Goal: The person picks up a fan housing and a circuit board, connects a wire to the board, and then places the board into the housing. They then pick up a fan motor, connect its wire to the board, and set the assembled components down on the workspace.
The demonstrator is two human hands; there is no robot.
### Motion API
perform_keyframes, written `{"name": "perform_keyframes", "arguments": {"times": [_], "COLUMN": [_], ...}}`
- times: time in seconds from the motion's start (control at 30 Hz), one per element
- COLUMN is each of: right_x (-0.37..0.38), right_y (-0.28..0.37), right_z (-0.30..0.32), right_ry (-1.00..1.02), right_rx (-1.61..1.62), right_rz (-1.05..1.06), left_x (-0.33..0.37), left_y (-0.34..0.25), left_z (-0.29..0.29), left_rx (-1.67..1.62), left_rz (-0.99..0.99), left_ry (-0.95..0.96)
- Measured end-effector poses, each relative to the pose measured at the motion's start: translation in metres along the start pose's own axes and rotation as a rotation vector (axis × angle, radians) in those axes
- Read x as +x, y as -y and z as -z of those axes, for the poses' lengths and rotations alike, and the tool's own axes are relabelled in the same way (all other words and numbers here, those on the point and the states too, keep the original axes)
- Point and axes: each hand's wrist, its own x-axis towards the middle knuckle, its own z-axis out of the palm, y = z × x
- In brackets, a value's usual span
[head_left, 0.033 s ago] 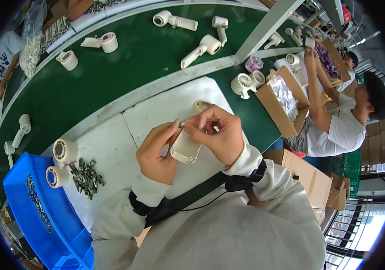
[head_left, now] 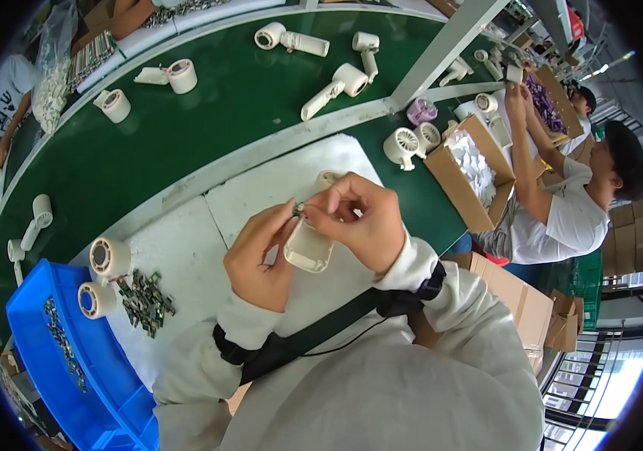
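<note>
Above the white work surface, my left hand is closed, thumb and forefinger pinching a small green circuit board. My right hand is also closed, its fingertips meeting the left ones beside the board and on a white handheld fan housing. The housing's hollow, open handle points toward me. Its round head shows partly beyond my right fingers. Thin wires seem to run between the fingertips, too fine to make out fully.
At left lie a pile of circuit boards, white fan heads and a blue bin. Fan parts sit on the green conveyor. A carton of white pieces stands at right, near a seated co-worker.
The whole view shifts very slightly. My hands keep the same grip on the board and the fan housing.
</note>
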Motion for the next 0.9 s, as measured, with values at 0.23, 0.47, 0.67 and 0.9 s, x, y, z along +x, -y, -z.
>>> {"name": "perform_keyframes", "arguments": {"times": [0.23, 0.47, 0.67, 0.9], "right_x": [0.142, 0.129, 0.2, 0.285], "right_y": [0.008, 0.016, -0.065, -0.134], "right_z": [0.024, 0.195, 0.378, 0.4], "right_ry": [0.067, 0.614, 0.301, -0.079], "right_rx": [0.131, -0.049, -0.586, -0.803], "right_rz": [0.113, -0.192, -0.586, -0.53], "left_x": [0.019, 0.023, 0.108, 0.244], "left_y": [0.017, 0.025, 0.015, 0.074], "left_z": [0.022, 0.04, 0.002, -0.109], "left_rx": [0.002, 0.034, 0.164, 0.954], "left_rz": [0.143, 0.372, 0.2, -0.053], "left_ry": [-0.137, -0.001, 0.305, 0.547]}}
